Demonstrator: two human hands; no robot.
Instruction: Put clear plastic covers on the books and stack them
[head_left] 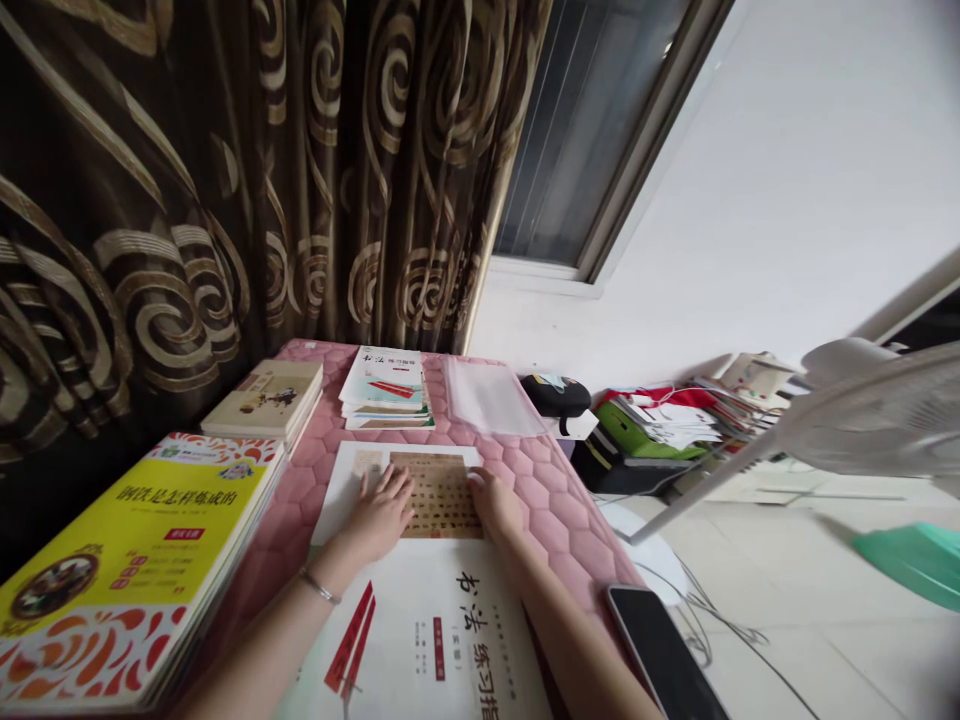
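a dark curtain (322, 180) with pale swirls hangs behind the far left of the room, beside one window (585, 130) in a white wall (810, 150). below them a pink padded surface (562, 510) bears three stacks, one book under the hands, one clear sleeve and one phone. two stacks line the left edge: one topped by a yellow book (165, 530), nearer, and one topped by a tan book (262, 400), just beyond it. the third, of white booklets (386, 375), sits by the far edge; the clear sleeve (495, 395) lies flat near the far right corner. the phone (667, 655), its screen dark, lies along the right edge at the near end. the one white book (405, 600) rests in the middle, running toward the near edge, with one brown picture (442, 500) at its far end. the left hand (381, 512), one bracelet (320, 587) at its wrist, lies palm down on it, fingers spread, gripping nothing. the right hand (495, 505) touches the book's right side; its fingers are mostly hidden, so i cannot tell whether it grips. past the right edge are one black case (555, 395), a heap of books and papers (667, 415) and one white fan (885, 410) above a pale tiled floor (825, 600).
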